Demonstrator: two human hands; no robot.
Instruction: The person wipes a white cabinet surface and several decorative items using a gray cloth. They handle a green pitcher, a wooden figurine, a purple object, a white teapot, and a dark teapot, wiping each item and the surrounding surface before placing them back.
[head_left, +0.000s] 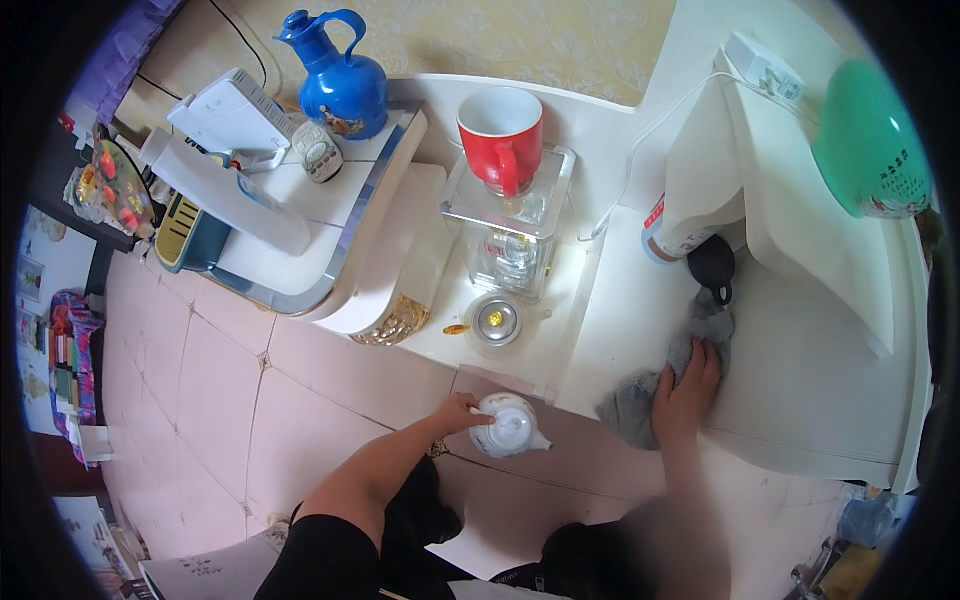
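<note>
My left hand (456, 415) grips a small white porcelain teapot (511, 427) by its handle, the thumb reaching onto the lid. The pot hangs over the tiled floor, spout to the right. On the white shelf (607, 322) my right hand (686, 390) lies over a grey cloth (628, 405), fingers pressed into its folds. Just beyond the cloth is a black round object with a loop (712, 266). A clear glass teapot (496, 321) with a metal-looking centre stands between the hands, further back.
Behind the glass pot, a red mug (501, 142) tops a clear plastic box (506, 232). A raised white cabinet (352, 247) at left carries a blue jug (343, 90), a white bottle (232, 195) and a remote control (316, 152). A green vase-like object (870, 142) stands on the curved white panel (817, 225).
</note>
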